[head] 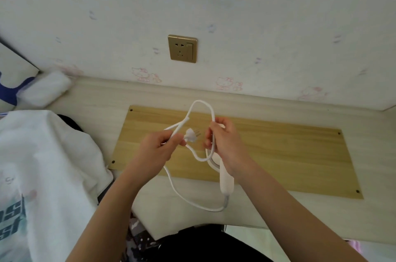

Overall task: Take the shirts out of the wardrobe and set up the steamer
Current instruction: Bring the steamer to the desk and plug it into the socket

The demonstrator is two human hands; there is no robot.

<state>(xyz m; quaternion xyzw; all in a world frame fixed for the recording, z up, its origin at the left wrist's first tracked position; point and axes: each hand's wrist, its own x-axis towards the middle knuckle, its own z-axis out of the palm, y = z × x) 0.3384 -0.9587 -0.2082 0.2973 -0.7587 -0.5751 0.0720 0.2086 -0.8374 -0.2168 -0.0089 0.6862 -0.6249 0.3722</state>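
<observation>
The white handheld steamer (226, 180) lies on a light wooden panel (278, 154), its handle pointing toward me. Its white cord (199, 104) loops up between my hands. My left hand (157, 149) pinches the cord just behind the white plug (191, 134), whose metal prongs point right. My right hand (225, 141) grips another part of the cord loop above the steamer's head, which it partly hides. A gold wall socket (182, 48) sits on the wall above. A white shirt (42, 165) with printed letters lies at the left.
The panel rests on a pale wooden ledge (300, 109) against wallpaper with pink cartoon cats. A white padded bundle (46, 89) and blue-and-white fabric (8, 90) lie at the far left. Dark clothing (205, 242) fills the bottom centre.
</observation>
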